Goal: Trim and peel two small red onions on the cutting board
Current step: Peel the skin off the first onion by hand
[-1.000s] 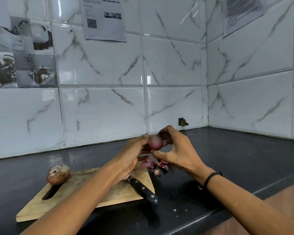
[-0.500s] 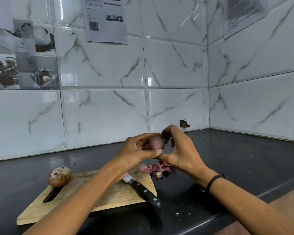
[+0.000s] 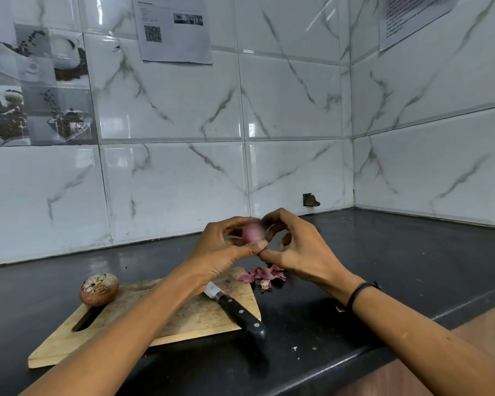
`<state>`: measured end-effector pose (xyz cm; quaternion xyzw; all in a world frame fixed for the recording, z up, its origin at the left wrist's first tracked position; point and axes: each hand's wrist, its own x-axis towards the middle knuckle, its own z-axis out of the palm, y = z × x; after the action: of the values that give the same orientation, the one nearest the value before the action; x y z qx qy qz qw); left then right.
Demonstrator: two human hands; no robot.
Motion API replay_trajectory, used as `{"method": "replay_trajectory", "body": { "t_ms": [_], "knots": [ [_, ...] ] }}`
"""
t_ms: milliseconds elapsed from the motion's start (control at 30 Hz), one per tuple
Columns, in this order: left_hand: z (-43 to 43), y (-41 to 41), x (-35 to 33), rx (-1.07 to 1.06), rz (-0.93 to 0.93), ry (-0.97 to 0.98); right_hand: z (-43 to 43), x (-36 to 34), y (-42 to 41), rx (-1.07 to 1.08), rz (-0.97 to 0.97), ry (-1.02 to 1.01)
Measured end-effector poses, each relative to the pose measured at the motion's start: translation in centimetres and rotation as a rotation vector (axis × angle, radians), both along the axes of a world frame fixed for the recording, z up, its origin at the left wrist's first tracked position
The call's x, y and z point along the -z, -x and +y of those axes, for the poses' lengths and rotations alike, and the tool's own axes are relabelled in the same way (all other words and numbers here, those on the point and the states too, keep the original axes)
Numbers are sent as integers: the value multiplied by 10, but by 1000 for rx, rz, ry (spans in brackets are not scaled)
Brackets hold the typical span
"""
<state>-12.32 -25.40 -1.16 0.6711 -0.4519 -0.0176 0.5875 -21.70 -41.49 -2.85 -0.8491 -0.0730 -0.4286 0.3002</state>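
Left grip: the left hand (image 3: pixel 226 248) has its fingers curled round the held onion (image 3: pixel 253 234), thumb across the underside and fingertips behind it, so the bulb is cradled in the air.
Right grip: the right hand (image 3: pixel 299 250) closes on the same bulb from 3 o'clock, forefinger hooked over the top and thumb below, touching the left thumb. The fingertips are blurred, so I cannot tell whether they have a strip of skin.
Held onion: pink, smooth and seemingly bare of dry skin on the side that shows. It is off the board, above the board's 1 o'clock corner.
How to do it well: probably the last skin is being picked off. Turn the bulb with the left hand, lift a loose edge with a nail and pull along the bulb, not across it. Hold lightly, as a bare onion is likely slippery.
Peels (image 3: pixel 262 277): a purple heap on the counter (image 3: pixel 397 267), just off that same corner. Drop new scraps there.
Knife (image 3: pixel 236 308): flat on the cutting board (image 3: pixel 189 318) at 3 o'clock, handle overhanging the near edge.
Second onion (image 3: pixel 99 288): at the board's 10 o'clock, dry skin still on. It looks next.
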Motion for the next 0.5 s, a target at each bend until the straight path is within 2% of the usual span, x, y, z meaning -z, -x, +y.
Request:
{"method": "replay_trajectory", "body": {
  "t_ms": [100,267,500],
  "knots": [
    [2,-4,1,-12,10,-1,0,0,1,-10,7,-66],
    [0,-5,2,-12,-40,-20,1,-1,1,48,-66,-18],
    [0,-7,3,-40,-71,-66,-2,0,-5,112,-124,187]
  ]
}}
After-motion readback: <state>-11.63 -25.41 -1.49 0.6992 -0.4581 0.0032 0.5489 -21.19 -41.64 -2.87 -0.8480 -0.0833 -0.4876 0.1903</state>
